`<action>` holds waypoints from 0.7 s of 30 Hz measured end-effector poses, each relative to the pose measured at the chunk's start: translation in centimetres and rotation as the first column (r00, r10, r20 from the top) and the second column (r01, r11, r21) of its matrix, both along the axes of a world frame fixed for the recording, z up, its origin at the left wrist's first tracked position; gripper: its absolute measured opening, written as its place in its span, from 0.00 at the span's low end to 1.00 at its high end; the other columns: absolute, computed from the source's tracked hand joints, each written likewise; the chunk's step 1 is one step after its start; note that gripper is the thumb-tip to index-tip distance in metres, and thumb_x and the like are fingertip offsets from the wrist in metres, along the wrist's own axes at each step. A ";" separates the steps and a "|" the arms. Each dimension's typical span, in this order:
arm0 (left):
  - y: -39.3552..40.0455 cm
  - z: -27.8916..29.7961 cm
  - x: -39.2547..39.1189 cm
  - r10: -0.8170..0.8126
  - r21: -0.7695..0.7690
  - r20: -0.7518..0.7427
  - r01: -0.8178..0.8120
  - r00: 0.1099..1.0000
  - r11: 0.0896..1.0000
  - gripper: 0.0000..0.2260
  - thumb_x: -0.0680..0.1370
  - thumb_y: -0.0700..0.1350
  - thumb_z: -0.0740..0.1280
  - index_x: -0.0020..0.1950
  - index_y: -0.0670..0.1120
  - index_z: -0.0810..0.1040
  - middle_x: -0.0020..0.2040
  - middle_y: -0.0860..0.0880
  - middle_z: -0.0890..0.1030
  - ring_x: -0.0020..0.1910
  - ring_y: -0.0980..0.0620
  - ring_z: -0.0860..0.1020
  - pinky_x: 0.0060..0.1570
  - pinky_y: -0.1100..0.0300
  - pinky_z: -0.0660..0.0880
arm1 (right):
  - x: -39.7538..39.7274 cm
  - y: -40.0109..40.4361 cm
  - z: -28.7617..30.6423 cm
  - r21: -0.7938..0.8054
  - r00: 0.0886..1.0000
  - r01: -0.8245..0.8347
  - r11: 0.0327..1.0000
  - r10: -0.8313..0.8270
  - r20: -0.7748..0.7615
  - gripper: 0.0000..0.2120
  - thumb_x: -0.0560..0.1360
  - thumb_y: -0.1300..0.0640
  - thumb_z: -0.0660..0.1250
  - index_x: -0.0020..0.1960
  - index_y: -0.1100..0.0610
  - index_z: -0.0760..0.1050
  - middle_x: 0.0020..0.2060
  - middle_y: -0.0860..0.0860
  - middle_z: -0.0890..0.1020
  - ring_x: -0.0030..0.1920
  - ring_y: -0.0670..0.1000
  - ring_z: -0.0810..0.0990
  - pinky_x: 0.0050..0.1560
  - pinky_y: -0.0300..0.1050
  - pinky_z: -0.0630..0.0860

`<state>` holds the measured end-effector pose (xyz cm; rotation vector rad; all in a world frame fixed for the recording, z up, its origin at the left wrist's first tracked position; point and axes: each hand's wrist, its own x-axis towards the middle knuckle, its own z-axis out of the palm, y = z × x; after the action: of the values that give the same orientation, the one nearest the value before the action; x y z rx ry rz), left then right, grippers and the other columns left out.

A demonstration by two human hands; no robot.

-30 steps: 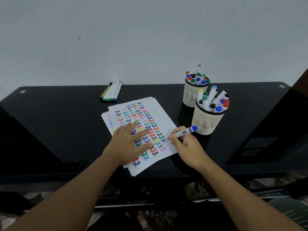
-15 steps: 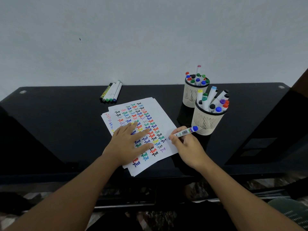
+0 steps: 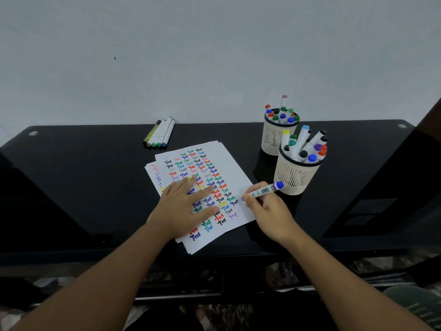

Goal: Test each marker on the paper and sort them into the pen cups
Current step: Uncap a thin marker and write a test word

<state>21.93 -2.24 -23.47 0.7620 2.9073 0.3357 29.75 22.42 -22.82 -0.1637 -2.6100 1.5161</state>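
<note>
a black counter (image 3: 71,187) stands against a pale wall. the left hand (image 3: 185,206) lies flat with straight fingers on the paper (image 3: 229,168), likely to stop it sliding. the right hand (image 3: 267,209) pinches a blue marker (image 3: 263,191), tip at the paper's right edge, near the pen cups (image 3: 294,174).

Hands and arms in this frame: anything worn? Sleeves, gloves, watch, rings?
Nothing worn that shows. Left hand and right hand are bare: no gloves, and no rings visible. Both forearms are bare from wrist to the frame's bottom edge, with no sleeve, watch or band in view.
</note>
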 end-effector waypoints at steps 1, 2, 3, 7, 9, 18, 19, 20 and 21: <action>0.0 0.0 0.0 0.000 -0.001 0.002 0.000 1.000 1.000 0.31 0.75 0.77 0.49 0.78 0.72 0.53 0.84 0.55 0.48 0.82 0.51 0.45 0.80 0.45 0.43 | 0.0 0.0 0.0 0.002 1.000 0.002 1.000 -0.002 0.000 0.05 0.84 0.48 0.65 0.52 0.48 0.74 0.45 0.44 0.81 0.47 0.40 0.79 0.47 0.44 0.76; 0.0 0.0 0.0 0.000 -0.002 0.005 0.000 1.000 1.000 0.32 0.75 0.77 0.49 0.78 0.72 0.53 0.83 0.55 0.48 0.82 0.51 0.44 0.80 0.45 0.43 | 0.0 0.0 0.0 0.008 1.000 0.000 1.000 0.000 -0.001 0.05 0.84 0.49 0.65 0.52 0.48 0.74 0.45 0.44 0.81 0.46 0.40 0.78 0.46 0.43 0.76; 0.0 0.0 0.0 0.000 -0.004 0.007 0.000 1.000 1.000 0.32 0.75 0.77 0.49 0.78 0.72 0.53 0.83 0.55 0.48 0.82 0.51 0.44 0.80 0.45 0.43 | 0.0 -0.1 0.1 0.018 1.000 -0.004 1.000 0.004 -0.003 0.05 0.84 0.49 0.64 0.52 0.48 0.74 0.45 0.44 0.81 0.46 0.40 0.78 0.45 0.43 0.75; -0.1 -0.2 0.1 0.000 0.009 -0.009 0.000 1.000 1.000 0.31 0.75 0.77 0.49 0.78 0.72 0.54 0.83 0.55 0.49 0.82 0.51 0.45 0.80 0.46 0.43 | 0.1 -0.1 0.2 0.072 1.000 -0.010 0.997 0.011 -0.024 0.05 0.84 0.49 0.64 0.52 0.50 0.73 0.44 0.44 0.80 0.46 0.42 0.78 0.45 0.44 0.75; -0.1 -0.1 0.1 0.001 0.020 -0.010 -0.001 1.000 1.000 0.31 0.76 0.77 0.50 0.78 0.73 0.54 0.83 0.55 0.49 0.82 0.52 0.45 0.80 0.46 0.43 | 0.2 0.0 0.2 0.082 1.000 -0.003 0.997 0.004 -0.017 0.06 0.84 0.49 0.64 0.51 0.50 0.72 0.43 0.46 0.80 0.45 0.43 0.78 0.43 0.43 0.73; -0.1 -0.2 -0.1 -0.005 0.011 -0.011 0.005 1.000 1.000 0.32 0.74 0.78 0.48 0.78 0.72 0.54 0.84 0.55 0.49 0.82 0.51 0.45 0.80 0.45 0.43 | 0.1 -0.2 0.2 0.067 1.000 -0.005 0.998 0.006 -0.015 0.05 0.84 0.48 0.64 0.51 0.48 0.73 0.43 0.46 0.80 0.45 0.45 0.78 0.46 0.48 0.76; -0.1 -0.3 -0.1 -0.004 0.017 -0.013 0.004 1.000 1.000 0.32 0.74 0.78 0.48 0.78 0.72 0.54 0.84 0.55 0.49 0.82 0.51 0.45 0.80 0.45 0.43 | 0.1 -0.2 0.2 0.067 1.000 0.002 0.998 -0.001 -0.018 0.05 0.84 0.48 0.64 0.51 0.48 0.73 0.43 0.46 0.80 0.45 0.44 0.78 0.46 0.47 0.76; -0.1 -0.3 -0.1 -0.004 0.023 -0.014 0.004 1.000 1.000 0.32 0.74 0.78 0.48 0.78 0.72 0.54 0.84 0.54 0.49 0.82 0.51 0.45 0.80 0.46 0.43 | 0.2 -0.2 0.2 0.059 1.000 0.009 0.998 -0.008 -0.017 0.05 0.84 0.48 0.64 0.51 0.48 0.73 0.43 0.46 0.80 0.45 0.43 0.78 0.44 0.46 0.76; -0.1 -0.3 -0.1 -0.003 0.026 -0.015 0.003 1.000 1.000 0.32 0.74 0.78 0.48 0.78 0.72 0.53 0.84 0.54 0.49 0.82 0.51 0.45 0.80 0.46 0.43 | 0.2 -0.2 0.2 0.033 1.000 0.015 0.999 -0.014 -0.018 0.05 0.84 0.48 0.64 0.51 0.48 0.73 0.43 0.46 0.80 0.44 0.42 0.78 0.44 0.44 0.75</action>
<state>21.88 -2.32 -23.78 0.7758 2.9206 0.3704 29.91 22.24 -22.62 -0.1647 -2.6125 1.4620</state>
